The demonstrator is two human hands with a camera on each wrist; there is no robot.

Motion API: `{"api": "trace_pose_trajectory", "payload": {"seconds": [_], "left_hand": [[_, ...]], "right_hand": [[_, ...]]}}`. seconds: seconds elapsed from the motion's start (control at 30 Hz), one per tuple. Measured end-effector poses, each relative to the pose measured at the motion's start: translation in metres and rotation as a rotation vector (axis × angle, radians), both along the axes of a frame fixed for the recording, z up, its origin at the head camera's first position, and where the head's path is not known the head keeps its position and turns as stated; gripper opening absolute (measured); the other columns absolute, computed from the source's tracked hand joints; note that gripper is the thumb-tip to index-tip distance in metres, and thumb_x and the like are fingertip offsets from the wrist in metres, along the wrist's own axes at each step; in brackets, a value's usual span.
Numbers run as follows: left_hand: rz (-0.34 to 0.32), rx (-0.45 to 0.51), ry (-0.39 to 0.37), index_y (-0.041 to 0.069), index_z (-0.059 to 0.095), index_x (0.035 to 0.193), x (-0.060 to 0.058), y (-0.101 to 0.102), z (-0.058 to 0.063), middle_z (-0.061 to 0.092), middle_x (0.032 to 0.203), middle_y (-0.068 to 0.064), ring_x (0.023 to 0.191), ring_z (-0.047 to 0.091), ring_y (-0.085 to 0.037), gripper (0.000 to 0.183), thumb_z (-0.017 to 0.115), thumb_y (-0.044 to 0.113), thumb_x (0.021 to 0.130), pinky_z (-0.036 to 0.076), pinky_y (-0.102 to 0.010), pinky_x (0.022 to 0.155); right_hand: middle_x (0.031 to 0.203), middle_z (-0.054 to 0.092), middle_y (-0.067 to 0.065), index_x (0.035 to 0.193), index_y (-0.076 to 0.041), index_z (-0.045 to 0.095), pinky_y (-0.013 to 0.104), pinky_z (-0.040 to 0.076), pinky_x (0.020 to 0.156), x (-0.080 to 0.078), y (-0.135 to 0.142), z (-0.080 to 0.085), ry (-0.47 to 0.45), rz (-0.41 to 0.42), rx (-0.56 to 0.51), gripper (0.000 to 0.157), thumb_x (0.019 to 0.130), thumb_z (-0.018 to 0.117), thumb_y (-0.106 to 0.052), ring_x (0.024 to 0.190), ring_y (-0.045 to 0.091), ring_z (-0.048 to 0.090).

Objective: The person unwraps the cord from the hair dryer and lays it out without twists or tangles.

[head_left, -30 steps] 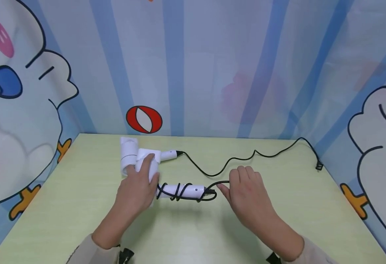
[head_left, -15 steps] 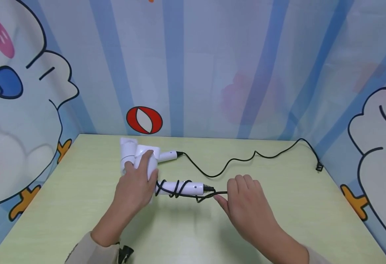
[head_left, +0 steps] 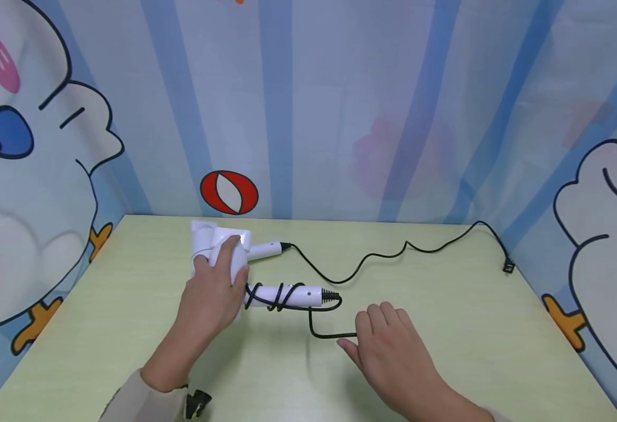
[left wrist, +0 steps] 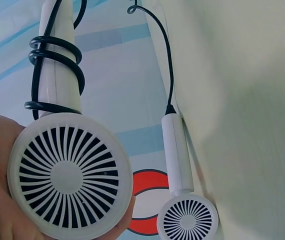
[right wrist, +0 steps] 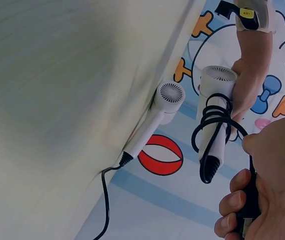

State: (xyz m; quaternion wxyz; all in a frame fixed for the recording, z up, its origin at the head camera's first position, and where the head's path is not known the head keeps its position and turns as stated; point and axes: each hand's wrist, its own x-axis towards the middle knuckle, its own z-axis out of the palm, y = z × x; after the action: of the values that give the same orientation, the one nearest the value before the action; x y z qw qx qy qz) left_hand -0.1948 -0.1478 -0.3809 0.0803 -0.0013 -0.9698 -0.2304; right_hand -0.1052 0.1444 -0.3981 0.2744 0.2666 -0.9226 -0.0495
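My left hand [head_left: 208,299] grips the body of a white hair dryer, its handle [head_left: 284,295] pointing right above the table. Several turns of black cord [head_left: 335,336] wrap that handle. My right hand [head_left: 393,351] grips the cord's free end, to the right of the handle and nearer to me. In the right wrist view, a thick black piece of the cord end [right wrist: 250,197] lies within the curled fingers. The held dryer's round slotted grille [left wrist: 66,177] fills much of the left wrist view, with the left palm beside it.
A second white hair dryer [head_left: 265,251] lies behind the left hand, partly hidden by the held one. Its black cord runs unwound to the right, ending at a plug [head_left: 508,266] near the table's right edge. Printed curtains stand behind the pale table [head_left: 446,305] and at both sides.
My right hand has moved down toward me, carrying the cord end from the handle's tip to below it. The left hand has shifted slightly with the dryer.
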Motion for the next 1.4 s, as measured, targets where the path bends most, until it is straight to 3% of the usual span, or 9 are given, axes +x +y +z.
{"api": "trace_pose_trajectory", "payload": {"seconds": [0.13,0.33,0.43,0.83,1.4], "left_hand": [[0.001,0.014,-0.009,0.025,0.027,0.159,0.001,0.0,0.001,0.043,0.117,-0.03,0.075,0.057,-0.037,0.062,0.052,0.038,0.104,0.048,-0.037,0.052],[-0.012,0.035,-0.04,0.025,0.026,0.159,0.004,-0.003,0.002,0.044,0.118,-0.03,0.077,0.057,-0.037,0.062,0.051,0.039,0.104,0.048,-0.036,0.053],[-0.02,0.047,-0.058,0.025,0.026,0.159,0.005,-0.005,0.003,0.044,0.118,-0.03,0.078,0.057,-0.036,0.062,0.051,0.039,0.104,0.047,-0.035,0.053],[-0.027,0.067,-0.055,0.025,0.026,0.159,0.008,-0.006,0.005,0.045,0.119,-0.03,0.078,0.058,-0.036,0.063,0.052,0.04,0.104,0.049,-0.034,0.052],[-0.027,0.066,-0.063,0.026,0.026,0.159,0.009,-0.009,0.007,0.045,0.12,-0.03,0.083,0.059,-0.038,0.063,0.052,0.04,0.104,0.051,-0.035,0.053]], "right_hand": [[0.07,0.028,0.003,0.075,-0.008,0.039,0.031,0.029,0.065,-0.001,0.003,-0.004,-0.016,0.001,0.02,0.057,0.109,0.015,-0.048,0.067,0.022,0.03],[0.069,0.029,0.003,0.076,-0.008,0.04,0.032,0.03,0.066,-0.003,0.006,-0.009,-0.064,-0.025,0.059,0.046,0.102,0.049,-0.045,0.068,0.022,0.032],[0.069,0.029,0.003,0.076,-0.008,0.04,0.032,0.03,0.066,-0.005,0.007,-0.012,-0.076,-0.037,0.075,0.046,0.1,0.055,-0.044,0.068,0.022,0.032],[0.067,0.03,0.003,0.075,-0.007,0.042,0.032,0.031,0.065,-0.024,0.017,-0.026,-0.134,-0.084,0.117,0.045,0.101,0.057,-0.041,0.066,0.023,0.032],[0.065,0.03,0.001,0.073,-0.009,0.041,0.032,0.029,0.064,-0.039,0.022,-0.023,-0.202,-0.123,0.037,0.043,0.102,0.057,-0.036,0.063,0.022,0.031]]}}
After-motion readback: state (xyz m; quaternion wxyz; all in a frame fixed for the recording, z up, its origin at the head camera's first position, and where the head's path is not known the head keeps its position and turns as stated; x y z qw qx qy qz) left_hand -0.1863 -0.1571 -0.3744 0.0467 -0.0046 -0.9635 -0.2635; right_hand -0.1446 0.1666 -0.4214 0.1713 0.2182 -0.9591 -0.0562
